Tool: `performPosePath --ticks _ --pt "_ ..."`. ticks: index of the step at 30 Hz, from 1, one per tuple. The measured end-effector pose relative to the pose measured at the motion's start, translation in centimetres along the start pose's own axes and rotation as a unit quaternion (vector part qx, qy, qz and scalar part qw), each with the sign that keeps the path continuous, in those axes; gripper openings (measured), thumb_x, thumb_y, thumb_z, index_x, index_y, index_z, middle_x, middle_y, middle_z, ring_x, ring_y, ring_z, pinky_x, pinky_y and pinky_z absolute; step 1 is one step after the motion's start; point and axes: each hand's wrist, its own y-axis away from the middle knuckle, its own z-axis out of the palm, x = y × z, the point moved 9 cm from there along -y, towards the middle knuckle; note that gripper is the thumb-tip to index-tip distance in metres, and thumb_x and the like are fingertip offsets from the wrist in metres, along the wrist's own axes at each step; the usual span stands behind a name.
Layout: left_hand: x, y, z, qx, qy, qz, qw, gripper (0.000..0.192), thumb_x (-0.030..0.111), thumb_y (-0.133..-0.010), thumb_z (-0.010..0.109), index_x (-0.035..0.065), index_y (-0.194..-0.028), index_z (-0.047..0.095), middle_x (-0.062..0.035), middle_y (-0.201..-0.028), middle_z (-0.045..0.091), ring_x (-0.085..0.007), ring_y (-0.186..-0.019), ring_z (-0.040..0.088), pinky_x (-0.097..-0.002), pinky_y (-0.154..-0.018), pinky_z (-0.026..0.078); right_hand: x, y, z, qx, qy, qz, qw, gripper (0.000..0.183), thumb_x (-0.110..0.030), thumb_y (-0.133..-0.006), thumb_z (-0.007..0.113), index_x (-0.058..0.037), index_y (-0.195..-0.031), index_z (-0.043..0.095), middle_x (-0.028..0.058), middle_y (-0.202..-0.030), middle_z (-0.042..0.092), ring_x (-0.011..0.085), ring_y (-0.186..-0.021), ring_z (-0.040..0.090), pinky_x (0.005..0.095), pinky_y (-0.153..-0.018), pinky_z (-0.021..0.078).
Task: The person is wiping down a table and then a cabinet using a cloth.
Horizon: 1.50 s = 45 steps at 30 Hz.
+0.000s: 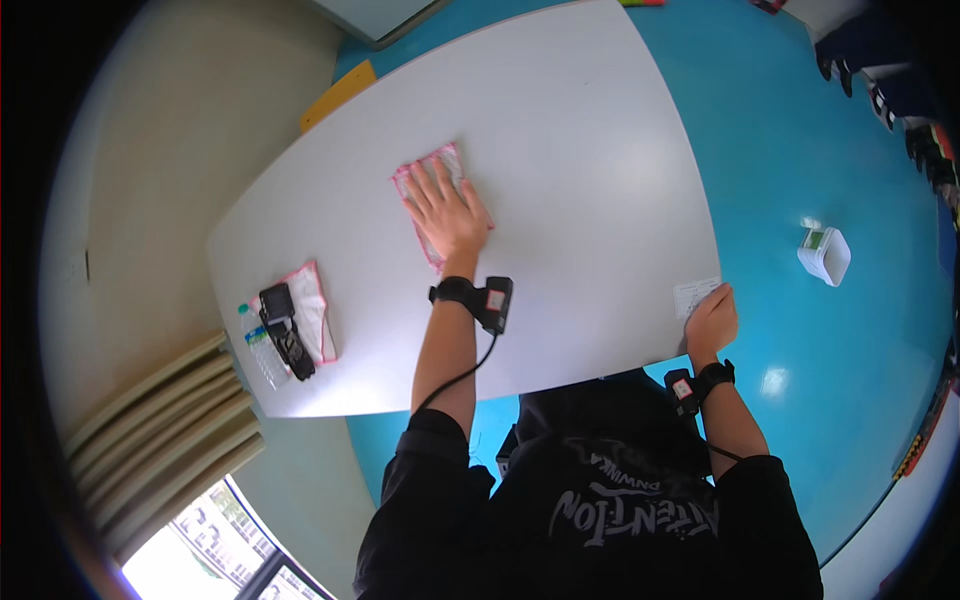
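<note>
My left hand lies flat, fingers spread, on a folded pink-edged cloth on the white table. At the table's right edge, near the corner, my right hand rests with curled fingers beside a paper sheet that bears writing. Whether it grips the edge is hard to tell. A second pink-edged cloth lies at the table's left end, partly under a black strapped device. Next to that is a clear plastic bottle with a green cap, lying on its side.
A white plastic tub stands on the blue floor to the right. A yellow chair back touches the table's far left side. Beige curtains and a radiator-like wall stretch lie left. Shoes line the far right.
</note>
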Motion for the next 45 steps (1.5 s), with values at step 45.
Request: performPosePath --ticks 45 --pt "6.7 1.9 0.2 -0.008 0.036 0.062 0.997 0.054 0.030 -0.089 0.037 0.0153 -0.140 0.030 -0.0119 -0.147 0.023 -0.0344 -0.136 0.017 -0.0513 -0.109 0.012 -0.3 0.2 0.2 -0.019 -0.004 0.010 1.000 0.036 -0.028 -0.093 0.033 -0.0016 -0.080 0.053 0.0163 -0.080 0.060 0.0379 -0.074 0.057 0.0476 -0.061 0.0435"
